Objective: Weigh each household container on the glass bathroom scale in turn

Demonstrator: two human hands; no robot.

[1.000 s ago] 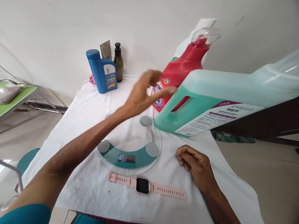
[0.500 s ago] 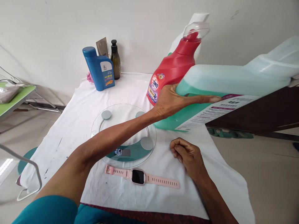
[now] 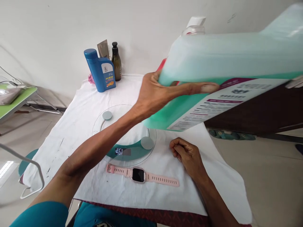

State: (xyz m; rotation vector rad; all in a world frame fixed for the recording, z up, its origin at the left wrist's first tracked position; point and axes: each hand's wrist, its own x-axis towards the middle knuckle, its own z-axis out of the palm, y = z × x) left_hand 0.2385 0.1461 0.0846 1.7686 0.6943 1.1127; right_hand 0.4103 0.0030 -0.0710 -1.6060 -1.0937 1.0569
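A left hand (image 3: 153,91) grips a translucent jug (image 3: 224,60) of green liquid by its handle, thumb along the near side, fingers hidden behind. The jug slants over the right side of a white-clothed table (image 3: 132,195); whether its base touches the cloth cannot be told. Its white label (image 3: 201,110) has a purple band and a barcode, the print too blurred to read. The right hand (image 3: 188,154) is curled loosely near the table's right edge, nothing visible in it. Mid-table, a glass scale (image 3: 134,154) displays upside-down digits. Near the far edge, a blue bottle (image 3: 100,74) carries yellow lettering seemingly starting "200".
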